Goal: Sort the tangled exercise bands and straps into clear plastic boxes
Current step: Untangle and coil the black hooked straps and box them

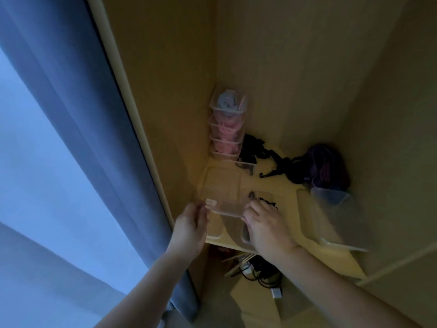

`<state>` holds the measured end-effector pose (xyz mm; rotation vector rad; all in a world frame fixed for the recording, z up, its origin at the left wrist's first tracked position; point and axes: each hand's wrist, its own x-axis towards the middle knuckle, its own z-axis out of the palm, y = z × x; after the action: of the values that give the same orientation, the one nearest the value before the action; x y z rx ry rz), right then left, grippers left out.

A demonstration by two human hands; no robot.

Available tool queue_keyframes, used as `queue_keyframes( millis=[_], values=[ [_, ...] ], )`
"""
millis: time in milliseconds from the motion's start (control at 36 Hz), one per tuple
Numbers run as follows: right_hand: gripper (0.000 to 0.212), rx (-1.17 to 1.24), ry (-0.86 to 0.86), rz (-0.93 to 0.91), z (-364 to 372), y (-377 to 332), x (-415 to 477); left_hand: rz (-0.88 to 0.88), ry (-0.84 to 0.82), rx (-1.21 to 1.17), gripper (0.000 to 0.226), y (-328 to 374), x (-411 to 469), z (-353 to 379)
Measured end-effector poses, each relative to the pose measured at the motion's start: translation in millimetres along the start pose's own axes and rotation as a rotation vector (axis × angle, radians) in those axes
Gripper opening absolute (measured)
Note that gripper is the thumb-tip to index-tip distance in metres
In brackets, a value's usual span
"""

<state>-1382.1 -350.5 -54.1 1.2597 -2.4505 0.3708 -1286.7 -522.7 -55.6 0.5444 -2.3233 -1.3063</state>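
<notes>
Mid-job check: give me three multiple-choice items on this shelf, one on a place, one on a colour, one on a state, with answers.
1. Where is the stack of filled boxes?
A. back left corner
B. front right edge
C. on the floor

2. What colour are the bands piled at the back right?
A. yellow
B. purple
C. white

3. What are the left hand and right hand doing?
A. hanging idle
B. lifting the purple bands
C. holding one clear plastic piece between them

Answers: 1 A, the stack stands deep in the left corner; 2 B, the loops show purple; 3 C, each hand pinches one end of the piece.
</notes>
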Motion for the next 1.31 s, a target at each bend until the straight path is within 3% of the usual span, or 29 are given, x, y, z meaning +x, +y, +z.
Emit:
queue_keyframes(
  millis=[83,222,444,528,583,694,861,917,1195,1306],
  values=[
    [0.019,-0.047,-0.057,-0.022,-7.1,13.4,-23.2,-0.056,-0.113,-0.024,0.018,15.7,12.2,12.8],
    [0.026,-0.048,-0.102,0.006,-6.8,29.6,-51.5,0.098,-0.363,0.181,0.038,21.3,30.3,41.9],
    [0.037,-0.028,-0.172,0.038,0.7,40.2,-74.8,0.337,-0.466,0.384,0.052,12.8,31.6,78.4],
    [0.023,-0.007,-0.189,0.027,1.1,44.9,-78.2,0.345,-0.508,0.425,0.051,8.2,30.3,83.6],
    [0.008,0.02,-0.184,0.011,-4.7,46.9,-77.7,0.38,-0.509,0.459,0.05,7.7,29.5,85.5],
    [0.029,0.167,-0.212,0.111,-18.3,48.5,-63.4,0.376,-0.483,0.467,0.051,7.7,29.8,85.9],
    [0.047,0.297,-0.304,0.625,-9.2,53.0,-20.2,0.315,-0.486,0.467,0.053,11.1,30.1,91.4],
    [0.047,0.322,-0.336,0.719,-1.4,54.0,-13.8,0.301,-0.481,0.46,0.052,13.7,30.0,92.7],
    [0.05,0.303,-0.354,0.735,9.8,61.6,-17.6,0.273,-0.584,0.452,0.06,14.0,31.0,104.4],
    [0.05,0.279,-0.373,0.703,9.4,62.5,-18.0,0.225,-0.494,0.475,0.058,16.6,39.6,106.6]
  ],
)
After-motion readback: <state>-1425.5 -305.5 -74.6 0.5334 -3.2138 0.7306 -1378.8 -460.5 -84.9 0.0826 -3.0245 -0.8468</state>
